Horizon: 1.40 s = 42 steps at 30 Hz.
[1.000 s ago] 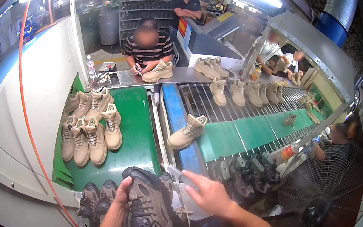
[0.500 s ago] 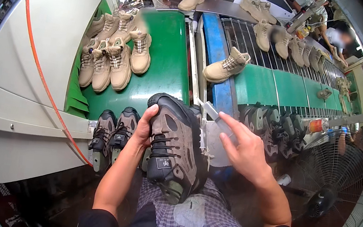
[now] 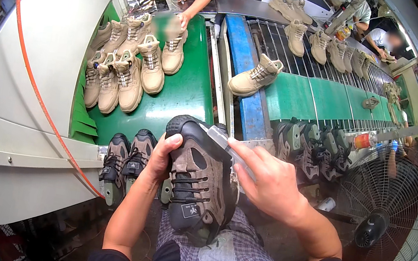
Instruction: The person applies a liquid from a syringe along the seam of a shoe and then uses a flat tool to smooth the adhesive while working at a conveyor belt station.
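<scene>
- Here, your left hand [image 3: 161, 157] grips the toe side of a brown-and-black hiking shoe [image 3: 197, 182], propped over your lap, laces up.
- Your right hand [image 3: 268, 180] is closed around a clear tube-like tool [image 3: 225, 141] touching the shoe's toe edge.
- Tan boots [image 3: 131, 69] crowd the green conveyor belt [image 3: 187, 95] beyond.
</scene>
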Tool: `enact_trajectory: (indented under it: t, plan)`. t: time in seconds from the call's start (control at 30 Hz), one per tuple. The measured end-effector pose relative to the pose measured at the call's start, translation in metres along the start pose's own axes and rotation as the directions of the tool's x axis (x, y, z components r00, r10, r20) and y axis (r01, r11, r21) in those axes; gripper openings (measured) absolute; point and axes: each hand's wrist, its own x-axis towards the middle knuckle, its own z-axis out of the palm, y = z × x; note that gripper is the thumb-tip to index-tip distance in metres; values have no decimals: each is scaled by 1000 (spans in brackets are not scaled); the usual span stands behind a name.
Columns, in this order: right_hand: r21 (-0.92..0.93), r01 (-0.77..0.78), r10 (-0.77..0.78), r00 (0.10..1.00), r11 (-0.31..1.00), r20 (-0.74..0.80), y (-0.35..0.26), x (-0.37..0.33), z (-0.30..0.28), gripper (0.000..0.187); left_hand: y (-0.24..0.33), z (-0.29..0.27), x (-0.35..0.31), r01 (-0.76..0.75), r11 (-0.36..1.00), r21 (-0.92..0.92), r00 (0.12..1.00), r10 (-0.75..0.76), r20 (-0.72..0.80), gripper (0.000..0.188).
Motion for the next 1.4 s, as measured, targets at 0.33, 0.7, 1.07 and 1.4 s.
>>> enact_trajectory:
  t: [0.33,0.7,1.07,1.4]
  plan:
    - [-167,141,-136,990,976,42,6,11,-15,53,6,5,0,-15,998,64,1000,14,24,64]
    - [-225,166,-129,977,960,171,1,6,-38,53,3,8,-1,-3,999,47,1000,3,14,64]
    - [-220,113,-61,972,969,228,-1,-23,-34,53,-5,2,-1,0,1000,25,1000,0,-19,68]
    - [-242,55,-2,977,969,214,-5,-38,-29,56,-11,-3,-2,65,992,-112,998,-67,-21,72]
